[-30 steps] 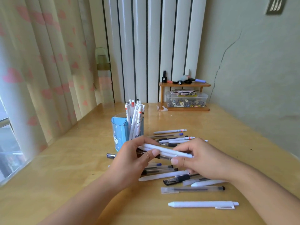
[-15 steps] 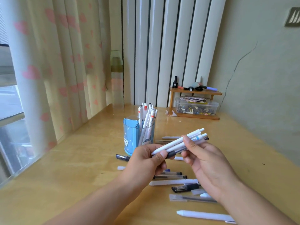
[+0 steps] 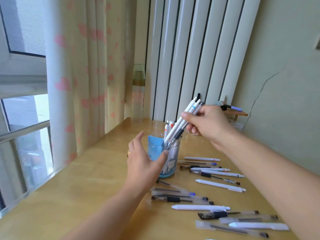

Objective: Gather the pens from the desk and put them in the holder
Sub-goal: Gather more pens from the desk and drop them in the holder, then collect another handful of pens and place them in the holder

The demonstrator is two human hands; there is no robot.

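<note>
A blue and clear pen holder (image 3: 170, 163) stands on the wooden desk (image 3: 97, 184) with several pens inside. My right hand (image 3: 207, 123) is above it, shut on a bundle of pens (image 3: 183, 123) that slants down, tips at the holder's mouth. Just left of the holder, my left hand (image 3: 142, 163) has its fingers spread, the thumb against the holder's side, holding nothing. Several loose pens (image 3: 216, 186), white and clear, lie on the desk to the right and in front of the holder.
A curtain with pink hearts (image 3: 83, 75) and a window hang along the left edge of the desk. White vertical panels (image 3: 195, 54) stand behind. A small wooden shelf (image 3: 235, 112) with markers sits at the back right, against the wall.
My right hand took the pen bundle alone and raised it over the holder, tips down. My left hand let go and moved to the holder's side. The view turned left.
</note>
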